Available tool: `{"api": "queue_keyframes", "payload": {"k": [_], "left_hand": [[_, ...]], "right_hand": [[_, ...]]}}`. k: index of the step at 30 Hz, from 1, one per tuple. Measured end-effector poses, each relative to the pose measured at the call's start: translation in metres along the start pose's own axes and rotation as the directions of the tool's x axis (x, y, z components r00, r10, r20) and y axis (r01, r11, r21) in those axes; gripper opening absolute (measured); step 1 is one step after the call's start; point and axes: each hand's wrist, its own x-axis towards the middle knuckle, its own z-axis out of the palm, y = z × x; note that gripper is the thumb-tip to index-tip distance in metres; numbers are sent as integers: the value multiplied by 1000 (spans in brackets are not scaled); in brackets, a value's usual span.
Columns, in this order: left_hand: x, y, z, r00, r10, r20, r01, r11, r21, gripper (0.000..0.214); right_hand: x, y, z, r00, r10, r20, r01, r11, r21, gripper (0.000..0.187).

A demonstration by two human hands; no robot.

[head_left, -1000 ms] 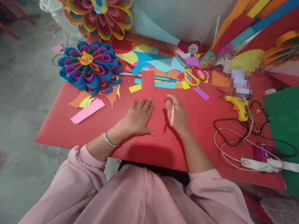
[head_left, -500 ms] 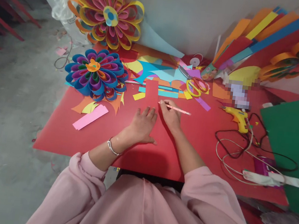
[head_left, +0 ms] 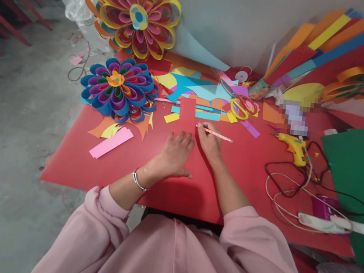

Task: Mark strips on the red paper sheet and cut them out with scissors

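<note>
My left hand (head_left: 175,152) lies flat, fingers together, pressing down a red paper strip (head_left: 188,113) on a large red sheet (head_left: 105,164). My right hand (head_left: 209,141) is closed around a pink pencil (head_left: 218,134), its tip touching the strip's right edge near the fingertips of my left hand. A silver bangle (head_left: 137,180) circles my left wrist. Both arms wear pink sleeves.
A blue-purple paper flower (head_left: 119,86) lies at the left, a yellow-pink one (head_left: 135,13) leans on the wall. Yellow-handled scissors (head_left: 239,103), paper scraps, a pink strip (head_left: 111,142), a yellow glue gun (head_left: 295,147), tangled cables (head_left: 298,186), a power strip (head_left: 333,224) and a green sheet (head_left: 360,167) surround them.
My right hand turned the pencil from upright to lying sideways and moved it left to the strip's edge. The left hand stayed pressed on the strip; the view shifted slightly.
</note>
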Motion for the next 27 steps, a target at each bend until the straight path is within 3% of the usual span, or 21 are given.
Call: {"api": "queue_keyframes", "payload": {"k": [27], "left_hand": [[1,0,1,1000,0,-15,0,1000,6,123]], "right_hand": [[0,-2,-1,1000,10,19,-10,1000,-6,34]]}}
